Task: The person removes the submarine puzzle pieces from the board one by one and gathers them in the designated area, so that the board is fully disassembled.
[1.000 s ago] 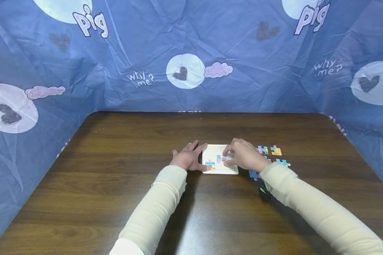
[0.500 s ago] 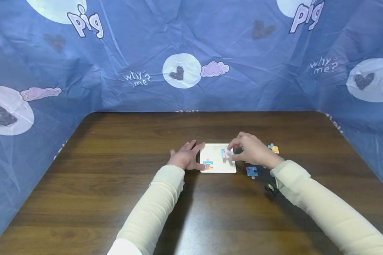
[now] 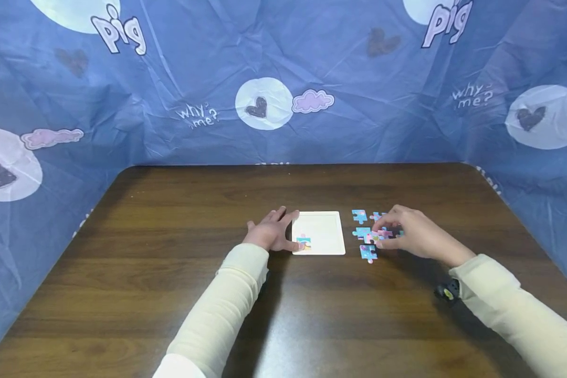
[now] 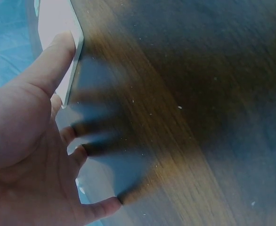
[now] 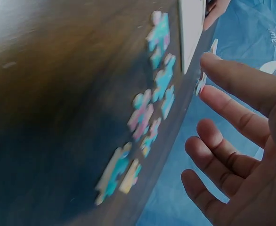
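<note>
A white puzzle tray (image 3: 326,227) lies flat on the dark wooden table (image 3: 283,315), with one coloured piece (image 3: 304,242) in its front left corner. My left hand (image 3: 270,234) rests flat on the table beside the tray, fingers straight, and its thumb (image 4: 58,56) touches the tray edge (image 4: 77,47). My right hand (image 3: 408,236) hovers over the loose pieces (image 3: 360,232) right of the tray. Its fingertips pinch a pink piece (image 3: 375,237), which the right wrist view shows edge-on (image 5: 201,86) just off the tabletop.
Several blue, pink and yellow loose pieces (image 5: 152,108) lie scattered between the tray and my right hand, one (image 3: 368,253) nearer the front. Blue printed cloth (image 3: 283,79) walls the table on three sides. A small black device (image 3: 446,291) sits under my right wrist.
My right hand took the pink piece out of the tray and carried it right, over the loose pieces. The left hand stayed at the tray's left edge.
</note>
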Tool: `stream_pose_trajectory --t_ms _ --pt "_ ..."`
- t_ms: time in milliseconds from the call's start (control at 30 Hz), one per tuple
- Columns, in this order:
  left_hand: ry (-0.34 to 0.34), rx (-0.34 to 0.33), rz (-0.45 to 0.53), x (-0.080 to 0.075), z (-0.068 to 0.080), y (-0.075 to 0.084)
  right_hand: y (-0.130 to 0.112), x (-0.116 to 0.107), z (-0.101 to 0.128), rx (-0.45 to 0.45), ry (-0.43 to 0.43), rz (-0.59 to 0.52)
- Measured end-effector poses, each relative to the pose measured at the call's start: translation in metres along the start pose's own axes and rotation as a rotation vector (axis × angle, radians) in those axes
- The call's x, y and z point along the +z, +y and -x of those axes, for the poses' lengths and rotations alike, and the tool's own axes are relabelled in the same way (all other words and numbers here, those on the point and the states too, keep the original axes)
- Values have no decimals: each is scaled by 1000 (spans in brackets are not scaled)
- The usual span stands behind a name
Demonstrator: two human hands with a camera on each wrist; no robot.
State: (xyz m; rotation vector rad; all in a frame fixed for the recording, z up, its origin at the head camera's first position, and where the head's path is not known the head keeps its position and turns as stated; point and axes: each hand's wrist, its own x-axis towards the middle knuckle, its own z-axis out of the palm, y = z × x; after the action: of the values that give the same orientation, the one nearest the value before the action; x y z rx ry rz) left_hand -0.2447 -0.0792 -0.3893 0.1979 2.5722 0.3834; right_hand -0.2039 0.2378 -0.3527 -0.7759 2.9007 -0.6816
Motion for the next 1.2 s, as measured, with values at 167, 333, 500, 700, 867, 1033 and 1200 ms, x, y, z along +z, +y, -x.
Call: stream_pose_trajectory --t_ms 167,333,500,700,867,1033,1200 --pt "6 5 4 -2 1 0 10 -1 15 12 -6 23" --pt "8 -2 4 -3 3 1 17 3 26 21 -12 49" --pt "5 -6 5 -3 6 1 22 10 31 35 -30 63" --pt "4 -6 -1 -1 3 0 26 17 33 9 -23 76" --pt "-2 -11 -6 0 2 0 24 17 34 25 -29 90" --pt "-4 -10 -8 0 1 0 22 10 32 9 -2 76" --pt "-3 -11 -6 -1 3 1 11 2 19 6 36 -29"
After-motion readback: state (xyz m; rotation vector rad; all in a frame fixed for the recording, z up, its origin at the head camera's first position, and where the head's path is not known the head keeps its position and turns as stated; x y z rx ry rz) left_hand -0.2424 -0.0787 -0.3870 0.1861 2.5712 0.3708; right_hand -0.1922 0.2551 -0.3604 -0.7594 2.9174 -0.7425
